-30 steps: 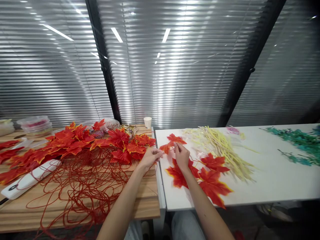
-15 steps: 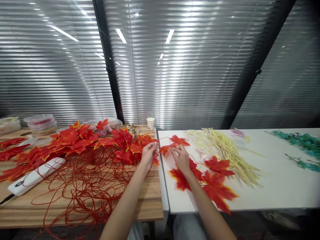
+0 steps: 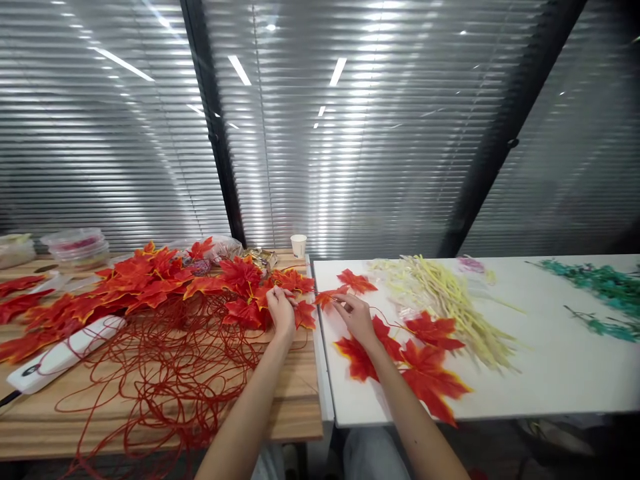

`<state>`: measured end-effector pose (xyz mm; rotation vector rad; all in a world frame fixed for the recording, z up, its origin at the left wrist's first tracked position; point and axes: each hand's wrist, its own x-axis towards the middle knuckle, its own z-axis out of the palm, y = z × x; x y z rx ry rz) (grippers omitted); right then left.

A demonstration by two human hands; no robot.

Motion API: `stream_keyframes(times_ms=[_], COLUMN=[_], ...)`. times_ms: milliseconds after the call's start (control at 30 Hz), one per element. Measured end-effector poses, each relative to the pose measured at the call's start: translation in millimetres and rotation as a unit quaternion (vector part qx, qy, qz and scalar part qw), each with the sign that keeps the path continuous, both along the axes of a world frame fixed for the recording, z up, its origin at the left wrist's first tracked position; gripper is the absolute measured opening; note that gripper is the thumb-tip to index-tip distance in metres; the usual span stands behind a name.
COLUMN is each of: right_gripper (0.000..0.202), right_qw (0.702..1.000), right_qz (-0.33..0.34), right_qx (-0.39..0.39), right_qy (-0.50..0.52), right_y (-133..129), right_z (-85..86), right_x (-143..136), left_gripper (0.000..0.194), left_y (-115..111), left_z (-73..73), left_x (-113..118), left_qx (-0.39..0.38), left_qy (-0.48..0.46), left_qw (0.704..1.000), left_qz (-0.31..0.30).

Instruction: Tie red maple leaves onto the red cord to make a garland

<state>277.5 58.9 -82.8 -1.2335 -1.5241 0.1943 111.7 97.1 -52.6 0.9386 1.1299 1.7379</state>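
Landmark: the seam where the wooden counter [image 3: 150, 427] meets the white counter [image 3: 550, 373].

Step in hand, as judged: attaching or separating a leaf on the red cord. The left hand [image 3: 281, 312] sits just left of the seam, fingers pinched on the cord [image 3: 170, 373] at the edge of the leaf pile [image 3: 165, 287]. The right hand [image 3: 356, 317] sits just right of the seam, fingers pinched on a small leaf [image 3: 327, 297] that spans the seam between both hands. Whether the cord runs unbroken from one hand to the other cannot be told.

Next move, as judged: calls for fine fingertip work with steady tension on the cord.

Surroundings:
- Right of the seam: loose leaves [image 3: 425, 360] under and beside the right forearm; beyond them, yellow stems [image 3: 450, 300]; far right, green sprigs [image 3: 600, 287].
- At the far end of the seam: a paper cup [image 3: 299, 245].
- Far left of the seam: a white power strip [image 3: 60, 353] and plastic tubs [image 3: 77, 245].

Obstruction: the tangled cord loops lie left of the seam, near the left forearm, and may snag.
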Motion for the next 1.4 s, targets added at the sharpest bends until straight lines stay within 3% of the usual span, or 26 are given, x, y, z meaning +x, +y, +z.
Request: stream_keyframes(times_ms=[133,300,467,633,767,933,1067,1400], right_gripper=[0.022,0.024,0.025,0.023,0.024,0.025,0.026,0.025], right_qw=[1.0,1.0,1.0,0.999,0.999,0.999,0.999,0.997], right_qz=[0.03,0.026,0.016,0.01,0.004,-0.006,-0.009,-0.003], right_qx=[0.0,0.004,0.012,0.036,0.041,0.039,0.033,0.03], right_qy=[0.001,-0.006,-0.019,-0.026,-0.029,-0.036,-0.036,-0.075], right_y=[-1.5,-2.5,-2.5,-2.7,-1.5,0.1,0.3,-1.4], right_z=[0.6,1.3,1.1,0.6,-0.5,-1.9,-2.4,-3.8], right_x=[-0.1,-0.2,-0.7,-0.3,0.6,0.7,-0.1,-0.3], left_gripper=[0.02,0.019,0.019,0.014,0.012,0.018,0.023,0.026], left_y=[1.4,4.2,3.7,-1.8,-3.7,-2.9,-3.8,4.5], left_z=[3.3,-3.8,-15.2,-19.2,-17.0,-11.6,-7.0,-24.8], left_x=[-2.9,-2.2,3.2,8.0,6.0,-3.5,-7.8,-7.7], left_qx=[-0.038,-0.088,-0.039,0.062,0.115,0.132,0.136,0.015], left_qy=[-0.067,-0.048,0.147,0.372,0.45,0.547,0.58,0.681], left_qw=[0.997,0.992,0.973,0.89,0.856,0.823,0.803,0.729], left_qz=[0.022,-0.077,-0.175,-0.257,-0.227,-0.072,-0.014,-0.066])
